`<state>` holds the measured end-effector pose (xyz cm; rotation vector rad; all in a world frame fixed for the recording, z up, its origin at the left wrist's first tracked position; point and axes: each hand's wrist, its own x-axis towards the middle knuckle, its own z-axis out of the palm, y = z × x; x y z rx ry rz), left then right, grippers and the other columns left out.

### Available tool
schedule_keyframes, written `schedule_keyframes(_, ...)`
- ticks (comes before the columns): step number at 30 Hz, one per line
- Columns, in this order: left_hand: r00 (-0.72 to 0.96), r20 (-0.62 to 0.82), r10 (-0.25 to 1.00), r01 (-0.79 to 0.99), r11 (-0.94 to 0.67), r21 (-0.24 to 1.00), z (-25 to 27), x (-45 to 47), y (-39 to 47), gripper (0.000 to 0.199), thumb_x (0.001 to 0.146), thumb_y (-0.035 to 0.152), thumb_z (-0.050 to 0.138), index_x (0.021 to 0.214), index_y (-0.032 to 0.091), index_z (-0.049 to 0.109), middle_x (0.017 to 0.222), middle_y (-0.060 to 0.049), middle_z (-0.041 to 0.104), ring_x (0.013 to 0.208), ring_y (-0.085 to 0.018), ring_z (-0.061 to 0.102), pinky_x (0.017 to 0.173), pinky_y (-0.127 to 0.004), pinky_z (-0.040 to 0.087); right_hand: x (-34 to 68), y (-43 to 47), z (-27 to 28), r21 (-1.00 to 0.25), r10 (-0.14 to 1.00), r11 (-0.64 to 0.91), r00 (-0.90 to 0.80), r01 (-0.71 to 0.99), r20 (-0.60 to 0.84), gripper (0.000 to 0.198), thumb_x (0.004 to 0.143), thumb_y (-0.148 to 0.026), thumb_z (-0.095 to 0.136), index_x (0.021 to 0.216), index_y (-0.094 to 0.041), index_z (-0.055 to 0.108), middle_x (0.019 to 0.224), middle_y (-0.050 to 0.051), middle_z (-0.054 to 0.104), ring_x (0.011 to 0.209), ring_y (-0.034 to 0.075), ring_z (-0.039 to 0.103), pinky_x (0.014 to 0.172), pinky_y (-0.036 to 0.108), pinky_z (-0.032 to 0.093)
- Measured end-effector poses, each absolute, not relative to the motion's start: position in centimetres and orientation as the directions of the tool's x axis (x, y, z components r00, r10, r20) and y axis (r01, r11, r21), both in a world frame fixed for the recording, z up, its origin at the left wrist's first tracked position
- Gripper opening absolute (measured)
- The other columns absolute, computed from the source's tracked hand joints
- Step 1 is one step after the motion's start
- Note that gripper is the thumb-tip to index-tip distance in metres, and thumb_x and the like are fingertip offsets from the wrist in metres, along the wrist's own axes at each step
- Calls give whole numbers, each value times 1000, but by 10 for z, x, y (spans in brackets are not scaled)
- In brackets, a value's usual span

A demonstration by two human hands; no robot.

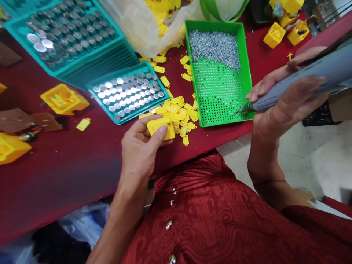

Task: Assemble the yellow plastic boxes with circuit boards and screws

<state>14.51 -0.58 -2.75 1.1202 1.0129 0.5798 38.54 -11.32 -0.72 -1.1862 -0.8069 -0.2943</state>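
Observation:
Between the thumb and fingers of my left hand (143,143) is a yellow plastic box-shaped housing (157,126), held above the table's front edge. My right hand (286,99) is wrapped round a grey electric screwdriver (299,80). Its tip points down into the near right corner of a green perforated tray (202,106). Small silver screws (216,46) are heaped at the far end of this tray, with rows of holes at the near end. Beside the housing lies a loose pile of flat yellow tabs (178,112).
Teal trays (121,119) of round silver discs stand at the left, some stacked. More yellow housings lie at the left (64,99) and far right (274,35). A clear plastic bag (140,25) with yellow parts lies at the back. Dark red cloth (68,157) covers the table.

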Motion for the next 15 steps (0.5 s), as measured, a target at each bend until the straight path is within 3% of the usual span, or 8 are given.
schedule_keyframes(8, 462, -367, 807, 98, 365, 926, -25, 145, -6, 55, 64, 54, 103, 102, 25, 76, 93, -5, 85, 78, -24, 84, 52, -26, 67, 385, -115, -9, -688, 222, 407, 665, 602, 713, 40, 105, -63, 62, 106, -23, 61, 64, -13, 53, 47, -2, 53, 43, 11, 43)
schedule_keyframes(15, 456, -367, 810, 100, 364, 926, -25, 145, -6, 56, 63, 52, 103, 103, 23, 77, 93, -5, 85, 80, -24, 84, 52, -24, 66, 384, -113, -7, -696, 202, 399, 683, 597, 702, 45, 99, -66, 67, 103, -22, 59, 61, -13, 48, 44, 0, 51, 41, 13, 46)
